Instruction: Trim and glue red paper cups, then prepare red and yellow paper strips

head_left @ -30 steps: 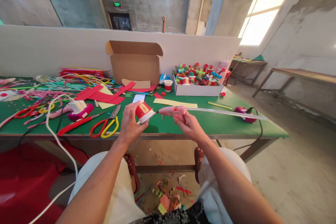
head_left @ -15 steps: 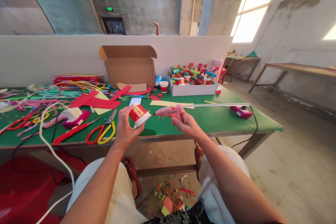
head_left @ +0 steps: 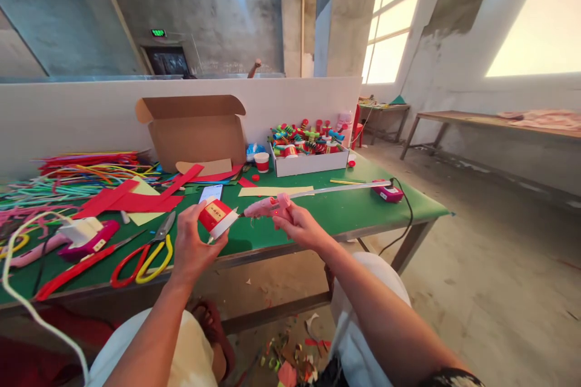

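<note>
Since the earlier frame, your view has swung to the right, carrying the desk and its contents leftward; the cup and glue gun have kept nearly the same relation to each other. Your left hand grasps the red-and-white cup, tilted above the near part of the desk, its white end turned toward the gun. Your right hand is wrapped around the pink glue gun, from whose rear a long clear stick extends. The nozzle lies at the cup's white end; whether it touches, and whether glue is flowing, cannot be told. To judge from this pose, glue is being laid on that end: brace both wrists, keep your left fingers clear of the hot tip, squeeze evenly, and turn the cup rather than the gun. Mind that the stick's far end clears the purple socket.
</note>
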Demonstrator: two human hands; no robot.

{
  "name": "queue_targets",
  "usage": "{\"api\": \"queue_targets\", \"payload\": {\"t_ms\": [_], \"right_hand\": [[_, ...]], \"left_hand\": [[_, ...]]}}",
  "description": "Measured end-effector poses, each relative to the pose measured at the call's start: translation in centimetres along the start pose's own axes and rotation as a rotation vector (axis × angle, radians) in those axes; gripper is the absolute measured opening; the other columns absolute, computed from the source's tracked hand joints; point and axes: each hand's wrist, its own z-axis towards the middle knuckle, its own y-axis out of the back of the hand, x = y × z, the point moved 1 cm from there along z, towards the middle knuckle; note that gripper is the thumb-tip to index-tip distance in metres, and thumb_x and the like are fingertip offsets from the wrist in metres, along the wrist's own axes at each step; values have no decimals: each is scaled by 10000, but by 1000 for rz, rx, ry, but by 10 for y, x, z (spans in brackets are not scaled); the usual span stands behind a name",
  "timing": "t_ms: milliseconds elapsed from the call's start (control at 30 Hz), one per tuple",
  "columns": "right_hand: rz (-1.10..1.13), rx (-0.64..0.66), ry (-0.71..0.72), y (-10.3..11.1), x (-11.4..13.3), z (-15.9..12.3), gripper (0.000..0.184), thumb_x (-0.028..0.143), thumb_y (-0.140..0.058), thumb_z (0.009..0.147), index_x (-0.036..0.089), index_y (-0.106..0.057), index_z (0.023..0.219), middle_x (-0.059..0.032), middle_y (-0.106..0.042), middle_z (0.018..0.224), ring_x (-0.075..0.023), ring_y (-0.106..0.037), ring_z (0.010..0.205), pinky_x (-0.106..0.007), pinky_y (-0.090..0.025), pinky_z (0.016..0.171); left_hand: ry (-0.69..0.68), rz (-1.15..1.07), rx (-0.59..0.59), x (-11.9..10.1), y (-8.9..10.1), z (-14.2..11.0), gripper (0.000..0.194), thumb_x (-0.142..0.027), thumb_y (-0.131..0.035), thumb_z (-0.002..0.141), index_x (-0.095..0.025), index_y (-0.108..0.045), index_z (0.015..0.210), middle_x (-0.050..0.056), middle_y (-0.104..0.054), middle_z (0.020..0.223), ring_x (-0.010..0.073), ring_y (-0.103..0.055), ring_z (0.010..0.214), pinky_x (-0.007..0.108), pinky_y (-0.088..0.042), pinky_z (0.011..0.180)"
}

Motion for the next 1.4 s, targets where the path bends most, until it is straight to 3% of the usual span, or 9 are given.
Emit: {"api": "queue_targets", "payload": {"t_ms": [100,300,467,733,900,1067,1233,1400], "right_hand": [[-14,3,-3,0,0,0,180,340,-520,932,178,-587,887,2,-587,693,-160,-582,698,-258,-465,633],[-6,-11,-20,1,-2,1,216,358,-527,922,183,-558,799,-12,-592,718,-168,-581,721,-283,-471,684],[46,13,13,3,-2,3,235,408,-546,915,177,-588,897,-19,-623,756,-171,-588,745,-284,-478,694],[280,-26,-146,-7,-10,9,236,421,-596,888,197,-531,849,26,-603,714,-78,-478,478,-217,-422,442],[434,-33,-160,-15,-11,12,338,518,-640,857,199,-536,819,48,-567,667,-62,-436,475,-206,-445,430],[446,-13,-125,-15,-10,13,389,569,-649,846,202,-544,769,46,-549,629,-67,-412,473,-211,-428,422],[509,14,-106,-11,-11,13,419,602,-657,832,202,-541,881,24,-644,748,-56,-419,479,-201,-431,437],[458,63,-121,8,-13,10,476,629,-701,783,187,-555,880,15,-655,756,-59,-476,494,-198,-437,444]], "left_hand": [[-6,-6,1,0,0,0,740,-297,-719,792,-203,-375,1441,144,-529,1237,319,-554,1118,466,-508,919],[-14,-20,-4,1,-1,-1,742,-293,-726,784,-215,-378,1436,137,-525,1250,311,-552,1140,460,-499,951],[-20,-22,-10,-1,-1,0,738,-277,-721,787,-212,-376,1436,139,-523,1262,306,-552,1150,462,-492,968],[10,-37,-46,9,2,-1,770,-334,-754,769,-184,-403,1438,161,-545,1255,337,-555,1151,517,-471,990],[57,-37,-58,11,1,-6,801,-358,-766,752,-164,-411,1444,175,-552,1252,358,-555,1163,552,-458,1012],[110,-45,-69,7,2,-11,836,-376,-772,736,-155,-399,1451,183,-537,1274,366,-547,1188,561,-461,1020],[158,-81,-72,1,-7,-8,824,-395,-767,735,-148,-401,1430,171,-529,1266,343,-546,1188,531,-467,1026],[130,-152,-51,-2,-19,-7,791,-390,-757,744,-176,-382,1406,136,-523,1234,290,-577,1120,465,-514,974]]}}
